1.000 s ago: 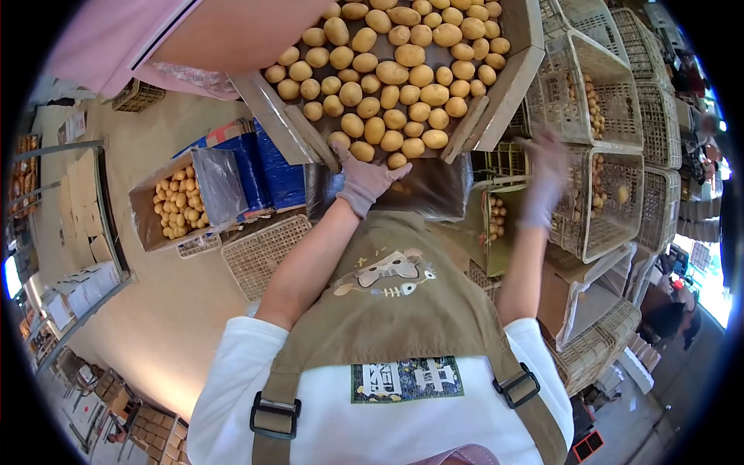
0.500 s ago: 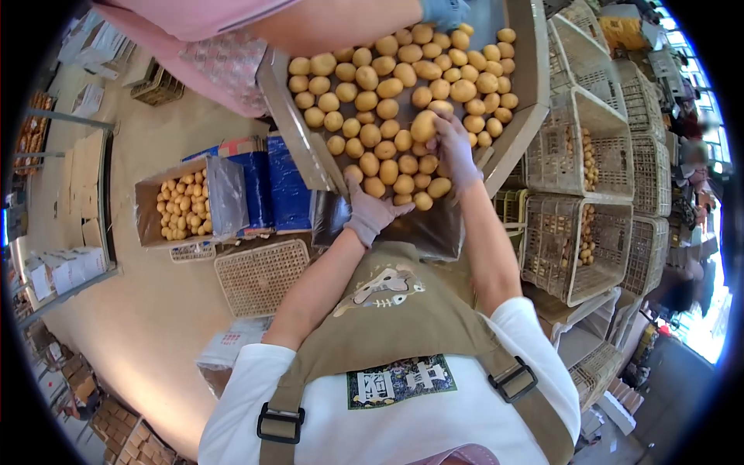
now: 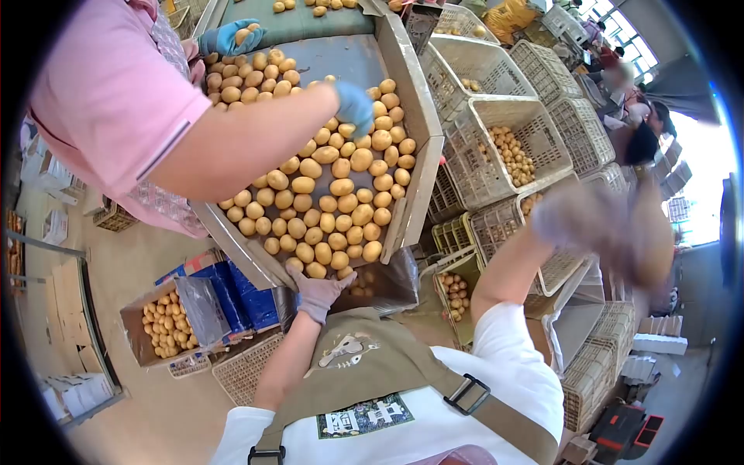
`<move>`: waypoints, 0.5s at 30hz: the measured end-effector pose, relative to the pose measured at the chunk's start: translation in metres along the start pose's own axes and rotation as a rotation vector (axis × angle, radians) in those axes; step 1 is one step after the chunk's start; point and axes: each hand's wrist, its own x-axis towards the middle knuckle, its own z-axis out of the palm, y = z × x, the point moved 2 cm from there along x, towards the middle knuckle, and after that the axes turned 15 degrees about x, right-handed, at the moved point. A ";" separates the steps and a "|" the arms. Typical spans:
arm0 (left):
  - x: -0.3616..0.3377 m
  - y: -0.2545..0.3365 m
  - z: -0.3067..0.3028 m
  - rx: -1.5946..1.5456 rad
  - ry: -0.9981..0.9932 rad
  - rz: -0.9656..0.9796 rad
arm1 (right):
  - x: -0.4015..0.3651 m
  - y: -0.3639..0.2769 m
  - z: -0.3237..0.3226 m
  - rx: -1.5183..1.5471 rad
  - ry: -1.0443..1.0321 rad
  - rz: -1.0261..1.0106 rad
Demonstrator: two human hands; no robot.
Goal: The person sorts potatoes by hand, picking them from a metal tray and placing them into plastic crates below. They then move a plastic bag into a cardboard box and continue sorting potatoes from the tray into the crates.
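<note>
Many potatoes (image 3: 341, 187) lie on the sorting tray (image 3: 422, 139), whose narrow end faces me. My left hand (image 3: 316, 296), in a pale glove, rests at that end with its thumb and fingers spread, beside the nearest potatoes. Below the tray's mouth is a lined box (image 3: 391, 287) with some potatoes inside. My right hand (image 3: 585, 217), gloved too, is raised far out to the right, above the crates, and is smeared by motion. A blurred brownish potato (image 3: 651, 240) shows at its fingers.
A co-worker in pink (image 3: 101, 101) reaches over the tray with blue-gloved hands. Plastic crates (image 3: 496, 66), some with potatoes, stand stacked at the right. At the left are a lined carton of potatoes (image 3: 167, 324) and an upturned-looking crate (image 3: 244, 368).
My right hand has swung from the tray out to the right with a potato. The view has turned right. The co-worker's arm now reaches further across the tray. My left hand remains at the tray's end.
</note>
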 end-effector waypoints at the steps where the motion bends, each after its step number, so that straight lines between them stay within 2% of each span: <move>1: 0.001 -0.001 -0.001 -0.046 0.056 -0.015 | 0.012 -0.013 -0.004 0.674 -0.257 0.060; 3: -0.001 -0.002 -0.014 -0.073 0.130 -0.016 | 0.070 -0.032 -0.073 2.258 -0.974 -0.207; 4: -0.007 -0.001 -0.006 -0.077 0.097 -0.021 | 0.052 -0.056 -0.067 2.400 -0.762 -0.236; 6: -0.003 -0.001 0.007 -0.047 0.010 0.018 | 0.040 -0.010 -0.087 2.573 -0.824 -0.206; 7: -0.006 -0.002 0.005 -0.005 -0.017 0.047 | 0.021 0.004 -0.096 2.671 -1.008 -0.251; 8: -0.009 -0.002 0.012 -0.048 0.058 0.022 | -0.006 0.018 -0.099 2.745 -1.218 -0.290; 10: -0.006 0.000 0.010 -0.031 0.017 0.030 | -0.064 0.044 -0.103 2.697 -1.128 -0.708; 11: -0.005 -0.001 0.000 -0.017 0.002 0.050 | -0.088 0.060 -0.106 2.693 -1.174 -0.873; 12: -0.006 -0.001 0.002 -0.007 0.055 0.052 | -0.117 0.079 -0.104 2.661 -1.113 -1.070; 13: -0.007 -0.001 0.007 0.001 0.101 0.052 | -0.139 0.097 -0.100 2.682 -1.159 -1.236; 15: -0.006 -0.003 0.001 -0.101 0.128 0.004 | -0.174 0.134 -0.093 2.455 -1.215 -1.554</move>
